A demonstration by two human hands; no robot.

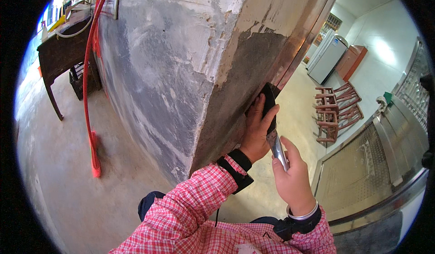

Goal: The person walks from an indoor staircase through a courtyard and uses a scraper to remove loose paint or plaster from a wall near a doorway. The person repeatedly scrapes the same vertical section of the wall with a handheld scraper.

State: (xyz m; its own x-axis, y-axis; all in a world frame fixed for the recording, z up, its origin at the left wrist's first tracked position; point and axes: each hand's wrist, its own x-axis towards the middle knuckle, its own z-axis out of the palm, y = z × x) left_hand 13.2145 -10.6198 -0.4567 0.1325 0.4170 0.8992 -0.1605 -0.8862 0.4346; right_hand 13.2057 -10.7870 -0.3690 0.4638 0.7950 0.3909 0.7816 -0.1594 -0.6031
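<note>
My right hand (293,177) grips the shiny metal handle of a hand tool (271,126) with a flat dark blade, likely a knife or cleaver. Higher up, my left hand (257,131) holds the blade, its thumb and index finger spread along it. The blade's tip lies close to the door frame (289,55) at the edge of the wall (231,118); whether it touches is unclear. Part of the left fingers is hidden beside the wall.
A broken plaster corner (208,99) juts out before me. Leftward are a red-handled broom (89,84), a dark wooden table (64,48) and a black crate (79,78). Rightward, stacked wooden stools (328,114), a refrigerator (328,58) and a metal door (360,155) are visible.
</note>
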